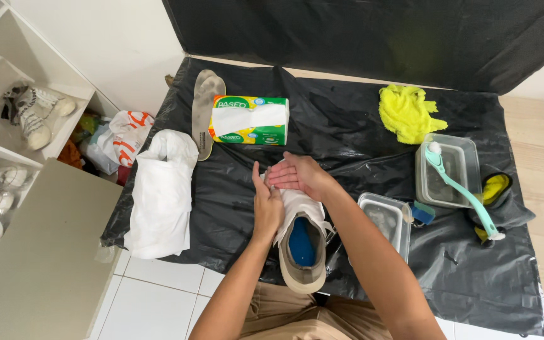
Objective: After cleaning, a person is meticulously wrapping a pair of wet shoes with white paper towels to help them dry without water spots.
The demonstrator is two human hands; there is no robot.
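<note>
Head view, looking straight down: a tan shoe [301, 255] with a blue insole showing is parked on the black plastic sheet [347, 119] right at the near edge, and white tissue [297, 204] is being pressed around its front half. The left hand [266, 209] is laid flat against the shoe's left side, fingers together and upright, while the right hand [300, 175] is spread flat over the toe, palm down; nothing is really pinched, more like smoothed. Judging by that, the toe end looks wrapped already and the heel and opening are left bare, so maybe halfway done. A spare insole [204, 110] is lying out beside the green tissue pack [249, 119], so that part looks not yet put back. Room-wise it's okay: open sheet is left between the shoe and the pack, but a clear tub [388, 221] sits just beside the right forearm, and a second tub [448, 170] with a teal brush [464, 192] is further right. A white bundle [162, 192] is at the left edge, a yellow cloth [407, 113] at the back.
</note>
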